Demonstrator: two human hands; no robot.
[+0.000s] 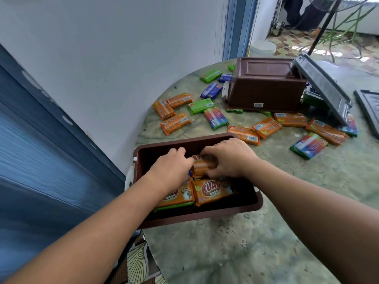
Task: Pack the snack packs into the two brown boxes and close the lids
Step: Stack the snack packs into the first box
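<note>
Snack packs: two orange ones (213, 191) lie flat side by side in the near end of the near brown box (143, 152), and a third orange pack (205, 166) is going in just beyond them, right in the middle of the box.
Left hand (172, 165): down inside the box at the left end of that pack, fingers curled against it; how firm the grip is I cannot tell, the knuckles hide it.
Right hand (227, 158): arched over the pack's top and right end, fingers curled round it, a closed grip on the wrapper.
Doing it well: I'd press this pack flat and snug against the two near ones, long edges parallel, so the row behind stays free for more.
Watch for: a tilted pack, which would likely eat space and could foul the lid later.
Worktop (266, 232): plenty left, orange, green and blue packs (176, 124) loose across the far half.
Second brown box (264, 85): far right, upside down, some packs poking out beneath; it will need turning over.
Lids: a grey lid (322, 87) leans on that box, another (369, 107) lies at the right edge.
Progress: early, I'd say.
</note>
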